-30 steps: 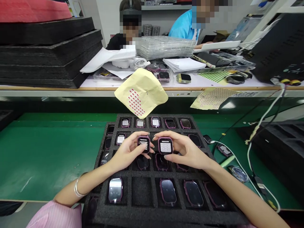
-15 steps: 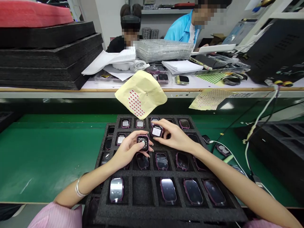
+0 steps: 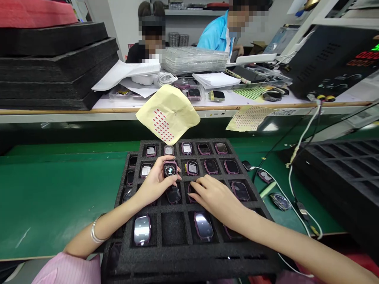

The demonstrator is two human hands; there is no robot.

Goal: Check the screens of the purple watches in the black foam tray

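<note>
My left hand (image 3: 154,183) holds a purple-framed smartwatch (image 3: 170,169) with its screen lit, above a black foam tray (image 3: 189,252). My right hand (image 3: 217,199) reaches into a compartment in the tray's third row, its fingers closed on the edge of a dark-screened smartwatch (image 3: 191,195) that they mostly cover. Just behind that hand, a smartwatch with a white lit screen (image 3: 192,168) sits in its compartment. More watches lie in the rows around, some lit and some dark. One front-row compartment (image 3: 173,228) holds no watch.
Stacked black foam trays (image 3: 53,75) stand on the shelf at left. A yellow sheet (image 3: 168,114) hangs over the shelf edge. White cables (image 3: 291,189) and another foam tray (image 3: 340,173) are at right. Two people sit beyond the shelf, one in a blue top (image 3: 214,33).
The white-screened watch my right hand held now sits in a second-row compartment. My right hand has moved nearer, onto a third-row watch. The left hand's watch shows a different screen.
</note>
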